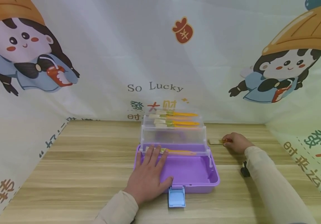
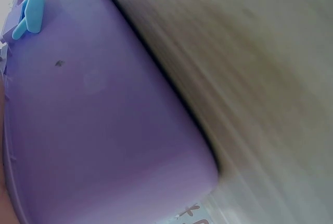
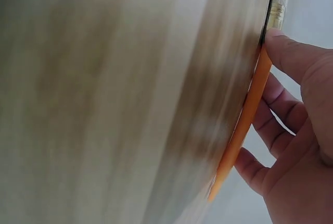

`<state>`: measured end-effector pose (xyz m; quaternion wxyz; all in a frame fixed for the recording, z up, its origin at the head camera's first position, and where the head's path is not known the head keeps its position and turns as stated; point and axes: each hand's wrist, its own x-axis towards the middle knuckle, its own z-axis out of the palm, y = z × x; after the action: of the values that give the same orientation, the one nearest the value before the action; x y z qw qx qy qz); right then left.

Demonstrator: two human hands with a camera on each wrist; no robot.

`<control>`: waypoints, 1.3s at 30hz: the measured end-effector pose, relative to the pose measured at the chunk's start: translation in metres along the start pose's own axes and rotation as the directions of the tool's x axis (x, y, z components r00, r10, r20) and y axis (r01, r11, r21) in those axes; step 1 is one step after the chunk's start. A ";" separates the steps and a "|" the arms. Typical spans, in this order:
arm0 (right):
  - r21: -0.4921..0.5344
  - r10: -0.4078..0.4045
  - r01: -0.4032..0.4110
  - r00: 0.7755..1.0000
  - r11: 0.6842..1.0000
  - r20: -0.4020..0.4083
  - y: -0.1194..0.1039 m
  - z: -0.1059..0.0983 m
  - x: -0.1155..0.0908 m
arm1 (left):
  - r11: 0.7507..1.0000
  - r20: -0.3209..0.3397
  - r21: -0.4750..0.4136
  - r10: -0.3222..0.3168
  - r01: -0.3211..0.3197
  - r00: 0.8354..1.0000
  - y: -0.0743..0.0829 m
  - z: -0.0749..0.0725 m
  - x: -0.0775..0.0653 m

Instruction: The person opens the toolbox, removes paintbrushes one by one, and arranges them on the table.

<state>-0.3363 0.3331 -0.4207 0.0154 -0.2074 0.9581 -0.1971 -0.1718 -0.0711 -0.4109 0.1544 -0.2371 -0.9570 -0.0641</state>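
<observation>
A purple plastic box (image 1: 189, 168) stands with its raised clear tiered trays (image 1: 174, 136) behind it. My left hand (image 1: 149, 174) rests on its left front part, fingers spread and extended toward the lowest tray. A paintbrush (image 1: 180, 152) with an orange handle lies in that tray, partly hidden by the fingertips. Several more paintbrushes (image 1: 186, 123) lie in the upper tiers. To the right of the box, my right hand (image 1: 236, 142) pinches a paintbrush (image 3: 244, 117) lying at the tabletop, its thumb near the ferrule and its fingers along the orange handle.
A light blue latch (image 1: 176, 197) hangs down at the box's front. The wood-grain table (image 1: 87, 168) extends on both sides. Printed cloth (image 1: 107, 62) forms a wall behind and at the sides.
</observation>
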 end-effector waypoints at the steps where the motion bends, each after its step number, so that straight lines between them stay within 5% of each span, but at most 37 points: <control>1: 0.003 0.003 -0.003 1.000 1.000 0.008 0.001 0.000 0.000 | 1.000 -0.001 -0.001 -0.001 0.001 1.000 0.000 0.000 0.000; 12: 0.010 0.055 -0.055 0.998 0.998 0.002 -0.014 -0.009 -0.004 | 1.000 0.010 -0.009 -0.008 0.008 1.000 0.001 -0.001 -0.001; 27: 0.137 -0.026 0.057 0.976 0.989 -0.218 -0.108 -0.052 -0.020 | 1.000 0.023 -0.004 -0.010 0.011 1.000 0.001 -0.001 0.000; 32: 0.163 -0.084 0.131 0.960 0.978 -0.267 -0.138 -0.050 -0.019 | 1.000 0.035 -0.015 -0.011 0.012 0.999 0.002 -0.001 0.000; 39: 0.183 -0.131 0.174 0.965 0.968 -0.228 -0.170 -0.035 -0.012 | 1.000 0.041 -0.016 -0.017 0.018 0.999 0.001 -0.002 0.000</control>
<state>-0.2630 0.2089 -0.3238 -0.0820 -0.2559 0.9103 -0.3148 -0.1704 -0.0706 -0.4089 0.1324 -0.2313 -0.9614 -0.0686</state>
